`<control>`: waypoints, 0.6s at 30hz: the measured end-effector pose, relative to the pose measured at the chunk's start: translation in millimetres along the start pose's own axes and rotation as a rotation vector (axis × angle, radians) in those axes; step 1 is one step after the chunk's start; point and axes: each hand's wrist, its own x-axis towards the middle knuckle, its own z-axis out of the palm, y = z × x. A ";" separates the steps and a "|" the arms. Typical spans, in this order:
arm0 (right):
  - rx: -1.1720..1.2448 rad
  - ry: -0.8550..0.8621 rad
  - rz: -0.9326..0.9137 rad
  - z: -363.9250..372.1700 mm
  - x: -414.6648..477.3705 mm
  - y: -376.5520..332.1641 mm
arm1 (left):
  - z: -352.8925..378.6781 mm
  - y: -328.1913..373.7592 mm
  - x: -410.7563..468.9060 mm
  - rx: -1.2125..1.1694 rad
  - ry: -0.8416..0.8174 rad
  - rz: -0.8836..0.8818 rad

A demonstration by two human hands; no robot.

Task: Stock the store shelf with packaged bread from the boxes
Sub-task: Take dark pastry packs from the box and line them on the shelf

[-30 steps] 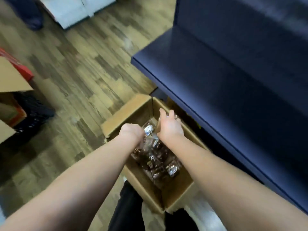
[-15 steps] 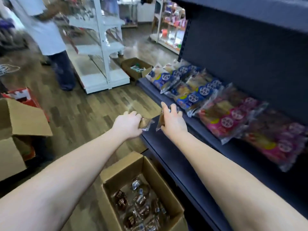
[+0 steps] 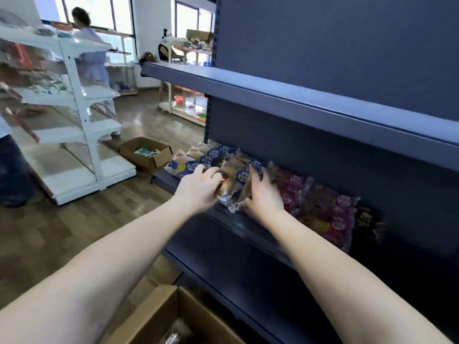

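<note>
Both my hands reach to the front edge of the dark blue shelf (image 3: 250, 230). My left hand (image 3: 198, 188) grips a clear packet of brown bread (image 3: 227, 192) from its left side. My right hand (image 3: 263, 197) holds a second clear bread packet (image 3: 244, 194) right beside it, fingers spread over its top. Behind them on the same shelf lie blue-labelled bread packs (image 3: 211, 156) and, further right, pink-labelled packs (image 3: 327, 214). The open cardboard box (image 3: 159, 316) I took from sits at the bottom, a wrapped bread barely visible inside.
An upper blue shelf (image 3: 298, 103) overhangs the stocked one. Another open cardboard box (image 3: 146, 152) sits on the wooden floor by the shelf end. A white shelving unit (image 3: 74, 120) stands to the left, with a person (image 3: 92, 55) behind it and another at the far left edge.
My hands lifted two bread packets out of the box and carried them up and forward onto the shelf edge. The view tilted up from the box to the shelves.
</note>
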 end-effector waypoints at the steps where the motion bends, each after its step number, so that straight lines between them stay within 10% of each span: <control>1: -0.007 0.008 0.033 -4.4 -4.6 12.1 | 2.0 9.4 7.6 -0.010 0.005 0.029; 18: -0.169 0.038 0.632 -47.1 -173.2 225.2 | 7.7 262.6 62.4 -0.369 0.021 0.494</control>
